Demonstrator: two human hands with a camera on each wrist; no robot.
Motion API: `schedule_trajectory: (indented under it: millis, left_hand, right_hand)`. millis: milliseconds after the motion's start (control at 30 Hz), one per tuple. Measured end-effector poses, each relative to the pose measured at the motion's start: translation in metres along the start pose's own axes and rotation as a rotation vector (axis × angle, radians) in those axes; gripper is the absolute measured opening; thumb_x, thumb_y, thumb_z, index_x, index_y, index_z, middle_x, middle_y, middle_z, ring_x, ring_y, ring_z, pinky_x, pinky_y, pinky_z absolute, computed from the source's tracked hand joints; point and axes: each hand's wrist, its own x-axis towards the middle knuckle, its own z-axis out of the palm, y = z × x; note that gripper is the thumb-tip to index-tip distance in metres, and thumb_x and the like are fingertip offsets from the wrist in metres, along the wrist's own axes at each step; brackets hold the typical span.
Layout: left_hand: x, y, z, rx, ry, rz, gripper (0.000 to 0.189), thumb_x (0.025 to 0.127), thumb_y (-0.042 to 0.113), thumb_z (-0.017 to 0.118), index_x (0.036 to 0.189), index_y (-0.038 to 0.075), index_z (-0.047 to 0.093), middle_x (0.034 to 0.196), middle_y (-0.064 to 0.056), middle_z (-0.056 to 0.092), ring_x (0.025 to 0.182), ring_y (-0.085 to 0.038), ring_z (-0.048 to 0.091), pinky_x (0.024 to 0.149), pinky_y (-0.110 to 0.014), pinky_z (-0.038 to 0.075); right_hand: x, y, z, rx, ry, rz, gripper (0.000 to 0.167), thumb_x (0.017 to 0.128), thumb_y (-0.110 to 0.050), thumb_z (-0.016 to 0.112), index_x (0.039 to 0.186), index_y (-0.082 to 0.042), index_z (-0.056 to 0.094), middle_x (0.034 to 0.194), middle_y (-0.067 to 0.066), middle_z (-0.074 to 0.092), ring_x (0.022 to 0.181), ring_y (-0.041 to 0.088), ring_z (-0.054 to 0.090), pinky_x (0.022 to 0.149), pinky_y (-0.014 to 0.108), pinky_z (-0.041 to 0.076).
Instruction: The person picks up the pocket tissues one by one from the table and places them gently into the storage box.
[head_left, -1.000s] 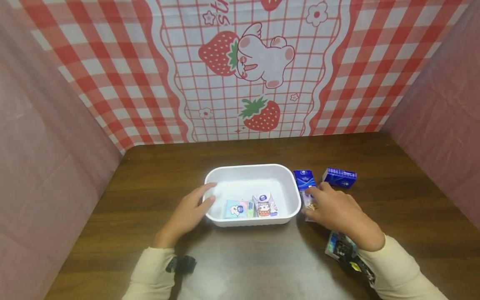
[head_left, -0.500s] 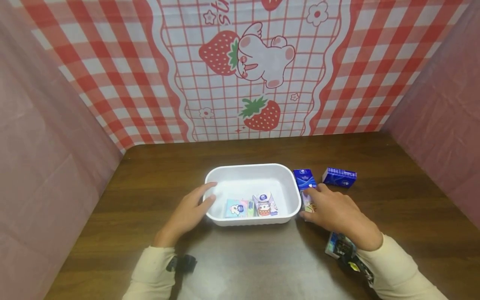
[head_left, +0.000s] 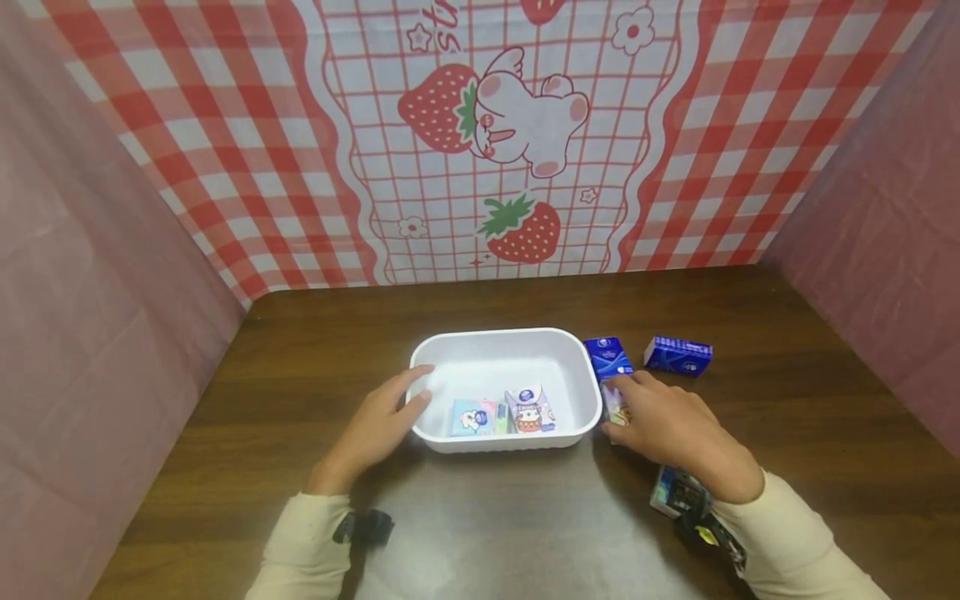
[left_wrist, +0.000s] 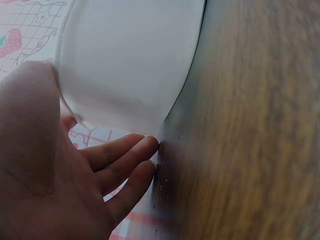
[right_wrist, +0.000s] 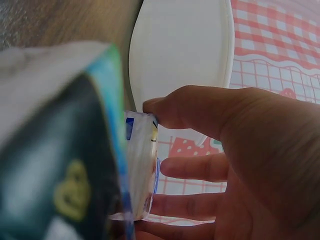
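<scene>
In the head view a white plastic tray [head_left: 495, 333] stands mid-table. My left hand [head_left: 375, 429] rests at its left end, thumb and index finger by the rim. The left wrist view shows the fingers [left_wrist: 122, 170] of that hand loosely extended beside the tray's outer wall. My right hand [head_left: 663, 421], just right of the tray, holds a pocket tissue pack [right_wrist: 141, 165] with a printed front between thumb and fingers. Much of this pack is hidden by the hand. Two tissue packs lie in the tray, a blue one [head_left: 474, 417] and a lilac one [head_left: 530, 410].
A dark blue tissue pack [head_left: 609, 358] lies against the tray's right end, and another blue pack [head_left: 678, 356] is farther right. Under my right wrist sits a dark pack with a colourful edge [head_left: 663, 490], which looms large in the right wrist view. A checked cloth [head_left: 487, 275] hangs behind the table.
My right thumb and fingers have closed in on the tissue pack beside the tray. The blue pack behind it has shifted slightly. The left hand and tray stay put.
</scene>
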Motion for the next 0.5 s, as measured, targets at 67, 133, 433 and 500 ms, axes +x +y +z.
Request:
schedule_trajectory:
  millis: [67,133,433,500]
  left_hand:
    - [-0.0001,-0.0003,0.0002,-0.001,0.001,-0.002,0.047,0.103,0.043,0.052,0.148,0.030,0.048,0.153,-0.002,0.046,0.142,-0.027,0.040,0.112,-0.060,0.032]
    - [-0.0003,-0.0003,0.0000,-0.003,0.002,0.005,0.047,0.103,0.043,0.052,0.148,0.029,0.048,0.153,-0.003,0.046,0.142,-0.028,0.040,0.112,-0.060,0.032]
    - [-0.0006,0.0008,-0.0001,-0.002,0.003,-0.007,0.047,0.103,0.043,0.053,0.148,0.031,0.048,0.153,0.000,0.045,0.142,-0.025,0.039,0.112,-0.059,0.032]
    - [-0.0006,0.0008,-0.0001,-0.002,0.003,-0.004,0.047,0.103,0.043,0.053,0.148,0.031,0.048,0.153,-0.001,0.045,0.142,-0.026,0.039,0.112,-0.059,0.032]
  right_hand:
    - [-0.0002,-0.0001,0.0003,0.003,0.006,0.003,0.062,0.081,-0.039,0.077,0.132,-0.008,0.062,0.121,0.021,0.062,0.084,0.032,0.064,0.067,0.055,0.053]
    - [-0.0003,-0.0001,0.0006,0.005,0.009,0.009,0.061,0.082,-0.039,0.077,0.132,-0.008,0.062,0.121,0.021,0.062,0.084,0.031,0.063,0.066,0.054,0.052]
    - [-0.0013,0.0020,-0.0010,0.022,0.029,0.057,0.059,0.081,-0.039,0.074,0.131,-0.009,0.062,0.120,0.019,0.060,0.077,0.028,0.059,0.058,0.047,0.048]
    - [-0.0018,0.0027,-0.0028,0.023,0.033,0.062,0.060,0.082,-0.039,0.073,0.132,-0.009,0.061,0.119,0.019,0.060,0.077,0.029,0.058,0.058,0.047,0.047]
